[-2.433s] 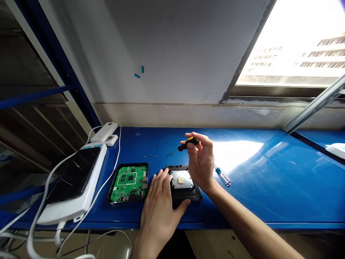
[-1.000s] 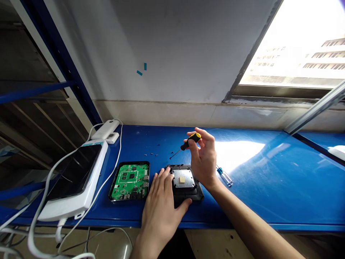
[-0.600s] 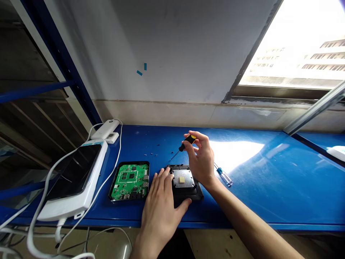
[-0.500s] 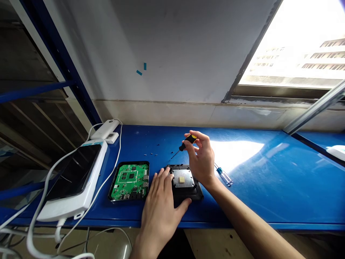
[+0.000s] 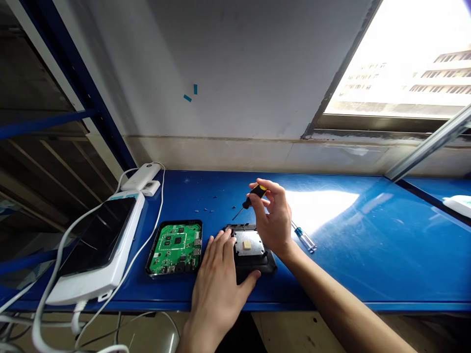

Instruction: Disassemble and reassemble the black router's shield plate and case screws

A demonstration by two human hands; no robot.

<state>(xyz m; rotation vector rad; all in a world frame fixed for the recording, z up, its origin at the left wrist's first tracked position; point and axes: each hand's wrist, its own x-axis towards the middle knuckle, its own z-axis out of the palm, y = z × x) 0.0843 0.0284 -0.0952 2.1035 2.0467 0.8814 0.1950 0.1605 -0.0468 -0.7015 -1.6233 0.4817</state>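
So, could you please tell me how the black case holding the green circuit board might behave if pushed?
The black case would probably slide rather than tip, lying low and flat on the blue table. The green circuit board looks stiff but likely fragile, its chips exposed face up.

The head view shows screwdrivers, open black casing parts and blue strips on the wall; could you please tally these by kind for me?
Screwdrivers: 2, the black-and-yellow one and the clear-handled one
Casing parts: 2, the one with the green board and the one with the metal plate
Blue strips: 2, the upright one and the slanted one
Total: 6
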